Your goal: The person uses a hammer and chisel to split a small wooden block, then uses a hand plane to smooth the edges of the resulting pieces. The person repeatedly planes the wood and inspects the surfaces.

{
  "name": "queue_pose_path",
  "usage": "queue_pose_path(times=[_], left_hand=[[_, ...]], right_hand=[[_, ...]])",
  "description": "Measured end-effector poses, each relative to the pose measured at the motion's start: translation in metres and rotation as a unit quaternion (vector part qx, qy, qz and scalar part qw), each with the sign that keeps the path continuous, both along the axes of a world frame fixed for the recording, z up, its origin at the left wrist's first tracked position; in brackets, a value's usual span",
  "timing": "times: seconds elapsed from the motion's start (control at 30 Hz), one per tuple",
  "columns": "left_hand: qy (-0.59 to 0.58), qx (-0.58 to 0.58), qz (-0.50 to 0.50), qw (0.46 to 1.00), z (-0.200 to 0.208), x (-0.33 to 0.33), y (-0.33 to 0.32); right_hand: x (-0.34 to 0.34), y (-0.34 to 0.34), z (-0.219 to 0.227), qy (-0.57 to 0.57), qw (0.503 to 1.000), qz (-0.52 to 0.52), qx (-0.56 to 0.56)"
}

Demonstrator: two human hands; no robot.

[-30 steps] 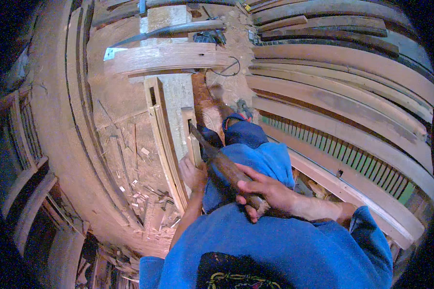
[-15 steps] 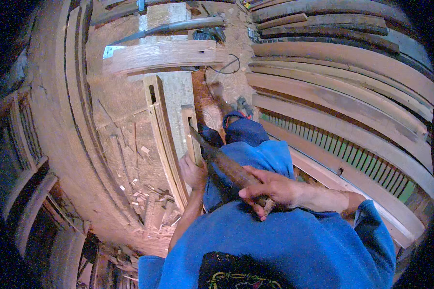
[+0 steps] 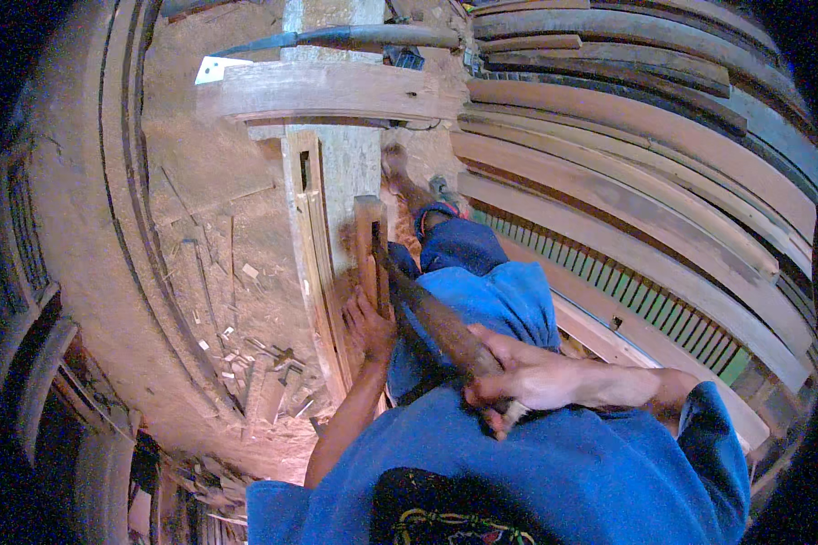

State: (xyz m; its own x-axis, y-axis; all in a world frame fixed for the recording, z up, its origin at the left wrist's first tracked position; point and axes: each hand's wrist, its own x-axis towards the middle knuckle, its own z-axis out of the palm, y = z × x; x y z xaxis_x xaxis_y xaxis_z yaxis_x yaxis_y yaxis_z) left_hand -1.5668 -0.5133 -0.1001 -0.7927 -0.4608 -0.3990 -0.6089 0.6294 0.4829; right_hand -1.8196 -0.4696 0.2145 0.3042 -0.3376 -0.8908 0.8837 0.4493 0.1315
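Observation:
My left hand [image 3: 370, 329] grips a short wooden piece [image 3: 365, 254] from its left side, fingers laid along it. Near its far end, a narrow slot is cut into this piece. In my closed right hand [image 3: 523, 372] is a long, dark, tapering tool [image 3: 441, 318], slanting from my belly up to the left. Its narrow tip is at the slot; how deep it reaches I cannot tell. Left of the left hand lies a longer pale wooden bar [image 3: 313, 245], also slotted at its far end.
A wide board [image 3: 327, 89] crosses the pale beam [image 3: 341, 163] ahead, with a long tool [image 3: 364, 36] behind it. Several planks [image 3: 645, 191] lie stacked along the right. Offcuts [image 3: 273, 372] and sawdust cover the ground at left. My bare foot [image 3: 395, 163] is beside the beam.
My view has shifted a little. The short piece now stands more upright in the picture, and my left fingers lie more extended along it. The tool's tip is still at the slot.

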Motion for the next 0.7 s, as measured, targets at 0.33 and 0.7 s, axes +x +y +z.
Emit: queue_pose_path(times=[0.33, 0.7], left_hand=[[0.007, -0.067, -0.005, 0.998, -0.009, -0.003, -0.004], [0.018, -0.037, 0.004, 0.999, 0.025, -0.025, -0.019]], right_hand=[[0.027, 0.004, -0.05, 0.045, 0.995, -0.069, -0.06], [0.052, 0.017, -0.054, 0.039, 0.99, -0.135, 0.005]])
